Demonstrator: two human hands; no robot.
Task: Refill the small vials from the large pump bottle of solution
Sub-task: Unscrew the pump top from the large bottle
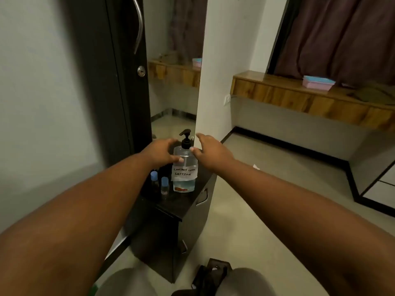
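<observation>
Pump bottle (184, 165): clear plastic, black pump head on top, spout pointing left. Stands upright on the dark counter (181, 205), towards its far right side. A white paper label on its front reads "CONTACT LENS SOLUTION" in handwriting. Liquid level is low; only the bottom portion holds clear solution, with a small orange patch showing near the base.

Two vials with light blue caps stand upright just left of the bottle: left vial (154, 182) appears dark, right vial (165, 187) clear. The two are close together and apart from the bottle; caps are on.

Left hand (160, 152) reaches in from the left at the bottle's shoulder. Its fingers (179, 159) are loosely curved, with the thumb tip lying against the bottle's upper front; the other digits curl behind the neck region. A full wrap around the bottle is not shown.

Right hand (210, 152) comes in from the right, spread and relaxed, one fingertip touching or just beside the bottle's right shoulder, the rest extended past the pump. It holds nothing.

Counter is the top of a small dark cabinet with a metal handle (202, 197) on its right face. Behind it: a dark wardrobe door (111, 82) with a long metal pull, and a mirror strip (175, 71). Right of scene: a wooden ledge (310, 99) carrying a pink and blue box (318, 82), with dark curtains (342, 35) above.
</observation>
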